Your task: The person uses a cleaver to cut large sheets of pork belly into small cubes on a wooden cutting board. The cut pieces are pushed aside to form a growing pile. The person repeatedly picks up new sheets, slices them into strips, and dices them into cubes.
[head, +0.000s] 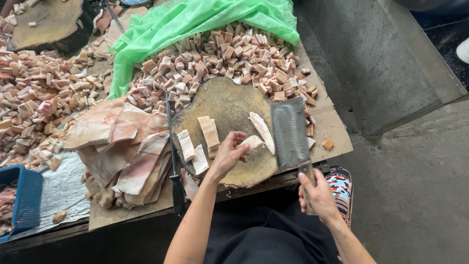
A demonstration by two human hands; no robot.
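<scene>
My right hand (pixel 320 194) grips the handle of a broad steel cleaver (pixel 289 131), whose blade lies flat over the right side of a round wooden chopping block (pixel 225 105). My left hand (pixel 229 152) pinches a pale strip of pork (pixel 254 142) at the block's middle. Another long strip (pixel 261 131) lies beside it, touching the blade's left edge. Several more cut strips (pixel 209 133) rest on the block's left part.
A large heap of diced pork cubes (pixel 229 56) lies behind the block, partly under a green plastic sheet (pixel 195 19). Stacked pork slabs (pixel 122 146) sit left of the block, a honing steel (pixel 172 156) between them. A blue basket (pixel 24 198) stands at far left. Concrete floor lies right.
</scene>
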